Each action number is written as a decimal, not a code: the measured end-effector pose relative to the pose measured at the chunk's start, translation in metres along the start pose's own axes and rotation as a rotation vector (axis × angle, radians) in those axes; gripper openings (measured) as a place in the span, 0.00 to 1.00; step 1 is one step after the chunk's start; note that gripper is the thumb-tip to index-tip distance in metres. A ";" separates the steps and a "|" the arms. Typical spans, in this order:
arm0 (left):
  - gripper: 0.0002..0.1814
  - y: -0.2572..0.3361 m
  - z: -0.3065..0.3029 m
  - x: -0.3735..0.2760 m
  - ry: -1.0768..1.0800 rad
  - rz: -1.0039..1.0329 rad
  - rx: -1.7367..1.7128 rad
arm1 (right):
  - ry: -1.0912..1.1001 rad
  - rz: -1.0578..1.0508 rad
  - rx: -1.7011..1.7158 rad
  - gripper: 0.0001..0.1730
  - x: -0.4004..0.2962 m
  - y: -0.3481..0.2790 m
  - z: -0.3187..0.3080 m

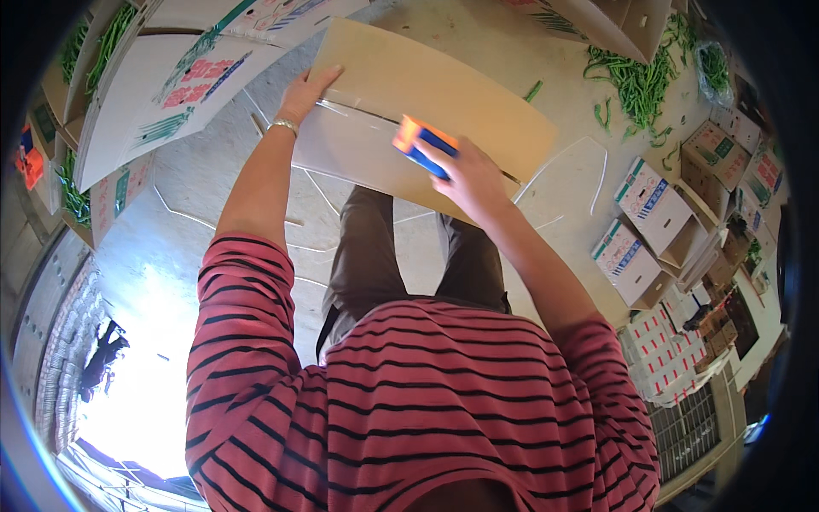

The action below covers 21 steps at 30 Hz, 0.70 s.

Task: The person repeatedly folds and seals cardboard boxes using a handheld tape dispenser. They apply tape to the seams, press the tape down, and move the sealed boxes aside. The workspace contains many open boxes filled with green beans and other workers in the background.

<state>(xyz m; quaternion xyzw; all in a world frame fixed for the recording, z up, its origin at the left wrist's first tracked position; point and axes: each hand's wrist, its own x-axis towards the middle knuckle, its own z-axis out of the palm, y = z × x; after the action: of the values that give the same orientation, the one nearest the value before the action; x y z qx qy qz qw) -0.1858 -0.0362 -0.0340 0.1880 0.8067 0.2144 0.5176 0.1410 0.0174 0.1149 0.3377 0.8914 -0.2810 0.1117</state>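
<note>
A cardboard carton (435, 77) lies before me with two plain brown flaps facing up. A dark seam runs between the flaps, and a shiny strip, perhaps clear tape, shows near its left end. My left hand (312, 93) holds the carton's left edge, thumb on top of the far flap. My right hand (473, 179) grips an orange and blue hand tool (425, 144), apparently a tape dispenser, over the middle of the seam. Motion blurs the tool, so I cannot tell whether it touches the cardboard.
Large printed cartons (185, 89) stand at the left, some holding green peppers (77, 185). More long green peppers (630, 83) are heaped on the floor at the upper right. Open cartons (652, 205) stand at the right. White straps (598, 173) lie on the concrete floor.
</note>
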 end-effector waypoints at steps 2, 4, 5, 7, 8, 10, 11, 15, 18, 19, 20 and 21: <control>0.55 -0.022 0.001 0.012 0.096 -0.014 0.127 | -0.004 0.033 -0.075 0.39 -0.043 0.041 -0.003; 0.55 -0.018 0.005 0.004 0.183 -0.023 0.184 | -0.073 0.095 -0.144 0.39 -0.083 0.080 -0.009; 0.55 -0.012 0.005 0.001 0.232 -0.022 0.214 | -0.092 0.112 -0.156 0.39 -0.097 0.094 -0.010; 0.50 0.010 0.027 -0.019 0.602 0.061 0.516 | -0.116 0.139 -0.156 0.38 -0.109 0.106 -0.008; 0.47 0.022 0.043 -0.030 0.786 0.108 0.667 | -0.116 0.146 -0.145 0.38 -0.107 0.109 -0.007; 0.41 0.030 0.073 -0.042 0.663 0.274 0.714 | -0.114 0.152 -0.131 0.38 -0.103 0.108 -0.007; 0.39 0.033 0.092 -0.048 0.596 0.355 0.735 | -0.115 0.157 -0.127 0.38 -0.103 0.108 -0.006; 0.28 0.085 0.198 -0.116 -0.139 0.113 0.515 | -0.116 0.173 -0.065 0.37 -0.103 0.109 -0.006; 0.30 0.081 0.238 -0.126 0.061 0.198 0.564 | -0.102 0.163 -0.024 0.38 -0.108 0.118 -0.002; 0.31 0.076 0.243 -0.126 0.066 0.225 0.598 | -0.076 0.144 -0.002 0.39 -0.115 0.123 -0.001; 0.32 0.071 0.243 -0.123 0.071 0.253 0.632 | -0.050 0.127 0.020 0.39 -0.124 0.129 0.000; 0.33 0.068 0.243 -0.120 0.073 0.289 0.666 | -0.020 0.116 0.040 0.40 -0.133 0.136 0.000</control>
<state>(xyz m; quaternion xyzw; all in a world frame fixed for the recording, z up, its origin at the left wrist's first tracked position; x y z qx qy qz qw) 0.0895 -0.0055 0.0024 0.4504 0.8154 0.0172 0.3633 0.3303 0.0294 0.1087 0.3881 0.8635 -0.2949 0.1299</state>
